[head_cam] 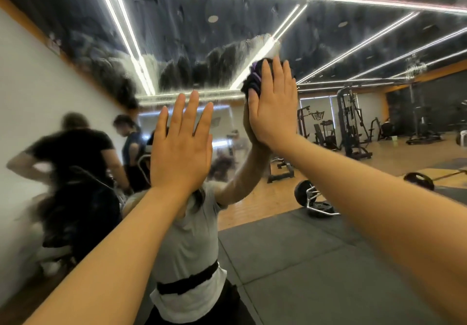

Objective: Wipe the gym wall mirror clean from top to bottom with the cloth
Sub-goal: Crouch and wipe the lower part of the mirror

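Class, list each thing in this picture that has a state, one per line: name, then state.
mirror: wet and streaked across the top, clearer lower right.
cloth: bunched, pressed against the mirror under the right hand.
right hand: fingers straight, pressing the cloth.
left hand: open, fingers spread, holding nothing.

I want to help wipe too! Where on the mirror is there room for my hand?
There is bare glass between the left hand and the right hand, and a wide stretch right of the right hand. It is crowded where the right hand presses the cloth on the mirror.
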